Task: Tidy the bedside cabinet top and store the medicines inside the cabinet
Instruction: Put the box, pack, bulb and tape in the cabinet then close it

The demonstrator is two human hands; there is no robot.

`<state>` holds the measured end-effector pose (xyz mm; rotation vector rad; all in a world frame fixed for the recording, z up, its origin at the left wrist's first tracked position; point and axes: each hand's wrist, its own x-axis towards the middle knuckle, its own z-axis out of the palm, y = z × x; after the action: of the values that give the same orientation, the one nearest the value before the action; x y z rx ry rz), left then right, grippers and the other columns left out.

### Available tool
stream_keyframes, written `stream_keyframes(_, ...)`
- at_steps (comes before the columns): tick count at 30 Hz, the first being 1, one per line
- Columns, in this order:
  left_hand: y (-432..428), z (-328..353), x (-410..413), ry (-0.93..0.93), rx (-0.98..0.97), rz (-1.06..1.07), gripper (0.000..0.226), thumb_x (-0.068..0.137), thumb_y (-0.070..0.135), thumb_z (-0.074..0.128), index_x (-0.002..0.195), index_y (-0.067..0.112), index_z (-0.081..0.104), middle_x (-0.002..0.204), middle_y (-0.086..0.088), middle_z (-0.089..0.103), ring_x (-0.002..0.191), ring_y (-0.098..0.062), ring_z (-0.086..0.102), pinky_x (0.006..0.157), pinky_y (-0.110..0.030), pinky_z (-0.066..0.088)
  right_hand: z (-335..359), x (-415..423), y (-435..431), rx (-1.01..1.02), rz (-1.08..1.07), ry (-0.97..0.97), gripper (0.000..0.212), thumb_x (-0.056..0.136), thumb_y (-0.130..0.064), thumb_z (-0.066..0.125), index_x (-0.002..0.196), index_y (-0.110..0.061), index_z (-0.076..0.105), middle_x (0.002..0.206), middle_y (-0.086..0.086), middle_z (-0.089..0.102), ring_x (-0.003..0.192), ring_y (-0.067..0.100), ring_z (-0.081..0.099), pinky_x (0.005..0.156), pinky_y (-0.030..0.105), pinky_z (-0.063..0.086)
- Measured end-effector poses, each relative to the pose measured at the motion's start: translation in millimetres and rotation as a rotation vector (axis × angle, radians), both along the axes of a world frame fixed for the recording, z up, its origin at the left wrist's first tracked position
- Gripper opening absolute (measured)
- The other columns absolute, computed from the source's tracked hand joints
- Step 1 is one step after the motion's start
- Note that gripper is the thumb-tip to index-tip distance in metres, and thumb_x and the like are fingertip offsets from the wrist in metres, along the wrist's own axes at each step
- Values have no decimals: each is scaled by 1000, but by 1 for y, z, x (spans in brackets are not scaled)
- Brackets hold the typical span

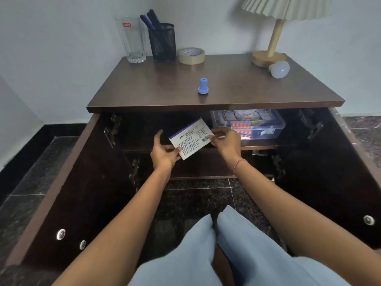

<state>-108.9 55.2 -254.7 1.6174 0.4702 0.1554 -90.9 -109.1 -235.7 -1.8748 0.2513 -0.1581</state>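
Observation:
A flat white box (pixel 190 139) with a purple edge and printed text is held tilted in front of the open cabinet's upper shelf (pixel 266 145). My left hand (pixel 164 152) pinches its lower left corner. My right hand (pixel 225 141) pinches its right edge by the barcode. On the shelf to the right stands a clear plastic container (pixel 268 129) holding blister strips and sachets of medicine. A small blue cap-like piece (pixel 203 86) stands on the dark wooden cabinet top (pixel 165 87).
Along the back of the top stand a tall glass (pixel 132 40), a black mesh pen holder (pixel 162 41), a tape roll (pixel 191 56), a lamp (pixel 269 57) and a loose bulb (pixel 279 69). Both cabinet doors (pixel 68 188) hang open to either side. My knees are below.

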Motion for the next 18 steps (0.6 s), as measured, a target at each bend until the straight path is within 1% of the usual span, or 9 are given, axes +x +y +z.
stream_keyframes(1,3,-1,4,23,-15,-8,70,79,-1,70,136,26,41,89,1,64,83,-14,65,62,-26,57,-1,5,3,-183,40,-36,24,88,-7,63,112,-7,64,111,9,68,106,21,64,87,22,52)
stream_keyframes(3,7,-5,11,52,-76,-2,61,79,-2,69,133,16,46,90,-4,66,87,-17,67,61,-25,56,-4,16,11,-443,140,-85,31,91,-8,58,122,-8,59,118,11,65,109,23,63,84,20,47)
stream_keyframes(6,9,-9,17,98,-136,56,52,78,-3,70,124,9,49,97,-12,68,89,-21,68,67,-28,57,-8,33,23,-665,252,-116,34,93,-7,53,127,-9,55,124,15,59,113,27,60,91,26,49)
stream_keyframes(8,7,-12,21,118,-156,89,47,76,-4,72,115,10,49,104,-17,66,90,-25,68,67,-30,58,-13,42,29,-732,287,-122,36,93,-7,52,129,-10,53,128,15,54,116,28,57,96,31,49)
stream_keyframes(11,3,-15,28,147,-112,100,44,72,-1,76,100,14,46,108,-18,63,85,-25,68,63,-29,59,-19,54,32,-744,308,-115,36,94,-9,51,130,-10,52,129,14,53,116,27,57,93,29,49)
stream_keyframes(14,-3,-17,33,151,-81,88,42,74,4,76,103,14,47,107,-18,64,82,-23,70,62,-30,60,-22,61,30,-769,322,-101,36,96,-12,49,132,-8,50,131,15,54,117,27,57,94,29,49)
stream_keyframes(16,-7,-16,35,160,-113,87,38,79,10,73,110,9,51,100,-18,67,72,-19,70,61,-29,60,-23,58,30,-791,342,-124,42,97,-11,47,138,-8,43,139,14,48,125,27,51,100,30,46)
stream_keyframes(17,-9,-13,34,182,-73,89,39,82,16,71,116,7,52,96,-15,69,68,-17,70,62,-28,59,-24,53,31,-803,354,-152,45,97,-10,46,141,-8,40,144,14,42,129,27,47,105,32,44)
stream_keyframes(18,-10,-12,31,202,72,84,41,85,24,67,120,8,54,93,-12,70,70,-17,70,65,-28,58,-25,47,32,-816,364,-189,47,96,-9,46,142,-7,37,147,13,38,133,27,42,108,33,42)
